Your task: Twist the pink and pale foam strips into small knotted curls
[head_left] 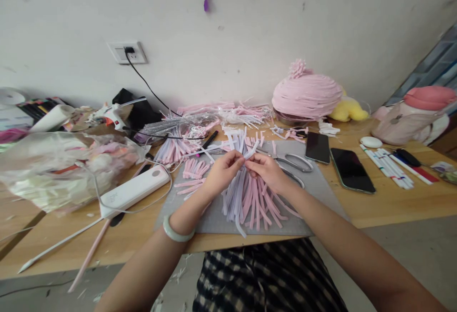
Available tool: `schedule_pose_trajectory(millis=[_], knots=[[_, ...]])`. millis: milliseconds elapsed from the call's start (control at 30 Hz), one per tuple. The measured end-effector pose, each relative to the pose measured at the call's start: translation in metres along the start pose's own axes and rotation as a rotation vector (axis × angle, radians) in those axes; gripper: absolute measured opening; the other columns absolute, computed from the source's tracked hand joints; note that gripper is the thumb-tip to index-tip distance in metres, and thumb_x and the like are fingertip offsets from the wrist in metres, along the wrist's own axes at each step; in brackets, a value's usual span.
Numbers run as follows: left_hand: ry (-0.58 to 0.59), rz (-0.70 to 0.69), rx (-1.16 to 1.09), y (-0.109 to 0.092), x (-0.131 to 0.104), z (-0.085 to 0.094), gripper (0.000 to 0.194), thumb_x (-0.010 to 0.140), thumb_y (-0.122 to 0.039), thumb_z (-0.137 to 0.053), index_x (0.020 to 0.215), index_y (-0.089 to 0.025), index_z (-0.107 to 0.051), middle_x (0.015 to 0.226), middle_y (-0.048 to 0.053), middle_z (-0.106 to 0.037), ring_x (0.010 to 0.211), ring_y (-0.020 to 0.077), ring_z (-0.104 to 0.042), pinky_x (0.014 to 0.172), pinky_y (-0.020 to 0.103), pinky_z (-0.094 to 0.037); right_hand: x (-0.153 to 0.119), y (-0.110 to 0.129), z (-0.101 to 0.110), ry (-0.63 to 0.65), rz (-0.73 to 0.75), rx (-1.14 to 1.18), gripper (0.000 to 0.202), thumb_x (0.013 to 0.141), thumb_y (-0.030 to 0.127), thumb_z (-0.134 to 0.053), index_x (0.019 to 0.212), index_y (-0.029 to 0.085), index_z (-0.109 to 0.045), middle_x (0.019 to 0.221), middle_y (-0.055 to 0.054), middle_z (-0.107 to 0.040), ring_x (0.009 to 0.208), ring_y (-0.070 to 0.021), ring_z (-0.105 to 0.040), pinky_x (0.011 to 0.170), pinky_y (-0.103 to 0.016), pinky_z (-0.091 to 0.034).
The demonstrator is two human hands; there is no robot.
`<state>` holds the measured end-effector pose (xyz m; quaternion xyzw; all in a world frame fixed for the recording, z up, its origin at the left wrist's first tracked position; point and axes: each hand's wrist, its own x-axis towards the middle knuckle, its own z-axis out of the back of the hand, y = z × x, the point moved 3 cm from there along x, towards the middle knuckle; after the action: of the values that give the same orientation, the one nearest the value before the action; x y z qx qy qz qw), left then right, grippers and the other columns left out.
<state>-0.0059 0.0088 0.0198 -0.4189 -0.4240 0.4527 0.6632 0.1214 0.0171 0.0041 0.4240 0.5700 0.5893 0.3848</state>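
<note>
My left hand (229,168) and my right hand (266,173) meet over the grey cutting mat (317,216), fingertips pinched together. Between them they grip a pale lavender pipe cleaner (253,151); how it is bent under the fingers is hidden. Just below my hands, a fan of lavender pipe cleaners (233,200) and pink pipe cleaners (257,205) spreads toward the mat's front edge. Short pink pieces (194,169) lie left of my left hand. Past my right hand rest scissors (294,163), partly covered by that hand.
Two phones (317,147) and several white markers (387,166) lie right. A pink-wrapped dome (307,95) and a tumbler (403,116) stand behind. At left are a white power bank (135,190) with a cable, a plastic bag (32,169) and a glue gun (116,116).
</note>
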Motion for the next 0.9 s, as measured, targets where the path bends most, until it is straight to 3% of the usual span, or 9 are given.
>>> schedule_pose_trajectory(millis=[167,267,367,500,633,733,900], knots=[[-0.039,0.184,-0.463,0.003,-0.002,-0.011,0.017,0.07,-0.03,-0.054,0.065,-0.016,-0.045,0.049,-0.007,-0.038,0.041,0.0041,-0.028,0.043,0.018,-0.021,-0.001,0.001,-0.001,-0.048,0.255,-0.205,0.011,0.072,0.026,-0.052,0.066,0.017,-0.05,0.057,0.004,-0.043,0.051,-0.0079,-0.038,0.049,-0.021,-0.03],[-0.003,0.275,-0.671,0.005,-0.004,-0.019,0.019,0.068,-0.029,-0.056,0.063,-0.015,-0.044,0.047,-0.008,-0.032,0.041,0.0032,-0.025,0.045,0.017,-0.022,-0.005,0.005,-0.002,-0.112,0.392,-0.335,0.007,0.07,0.021,-0.051,0.065,0.017,-0.051,0.06,0.003,-0.044,0.055,-0.0086,-0.039,0.053,-0.022,-0.031],[0.024,0.237,-0.577,0.006,-0.002,-0.016,0.02,0.07,-0.032,-0.055,0.065,-0.015,-0.045,0.049,-0.008,-0.032,0.043,0.0036,-0.026,0.045,0.017,-0.023,-0.005,0.005,-0.001,-0.116,0.331,-0.281,0.008,0.069,0.022,-0.051,0.064,0.017,-0.049,0.059,0.004,-0.045,0.053,-0.0085,-0.04,0.051,-0.022,-0.031],[0.021,0.035,-0.125,0.005,0.001,-0.005,0.017,0.075,-0.031,-0.051,0.067,-0.016,-0.047,0.056,-0.005,-0.042,0.052,0.007,-0.038,0.052,0.019,-0.029,-0.001,-0.002,-0.001,-0.008,-0.012,-0.103,0.015,0.067,0.028,-0.052,0.059,0.017,-0.047,0.048,0.005,-0.043,0.043,-0.0078,-0.037,0.045,-0.022,-0.028],[-0.038,-0.075,0.216,0.004,-0.002,-0.004,0.015,0.08,-0.028,-0.044,0.07,-0.018,-0.049,0.057,-0.005,-0.046,0.055,0.0094,-0.042,0.055,0.021,-0.031,-0.001,-0.002,-0.002,-0.03,-0.108,-0.02,0.015,0.064,0.025,-0.052,0.054,0.017,-0.045,0.042,0.006,-0.041,0.04,-0.007,-0.036,0.043,-0.022,-0.025],[-0.079,-0.061,0.147,0.007,-0.004,-0.009,0.014,0.08,-0.028,-0.042,0.071,-0.019,-0.047,0.054,-0.006,-0.044,0.05,0.0083,-0.041,0.052,0.021,-0.03,-0.002,-0.003,-0.003,-0.068,-0.088,0.036,0.015,0.064,0.026,-0.052,0.055,0.017,-0.046,0.042,0.007,-0.039,0.04,-0.0068,-0.033,0.043,-0.021,-0.023],[-0.03,0.127,-0.356,0.014,0.0,-0.015,0.018,0.072,-0.031,-0.054,0.067,-0.017,-0.043,0.05,-0.007,-0.044,0.043,0.0047,-0.036,0.044,0.017,-0.025,-0.002,-0.001,-0.001,-0.056,0.099,-0.147,0.013,0.067,0.026,-0.052,0.061,0.015,-0.05,0.053,0.004,-0.046,0.049,-0.0083,-0.039,0.048,-0.022,-0.028]])
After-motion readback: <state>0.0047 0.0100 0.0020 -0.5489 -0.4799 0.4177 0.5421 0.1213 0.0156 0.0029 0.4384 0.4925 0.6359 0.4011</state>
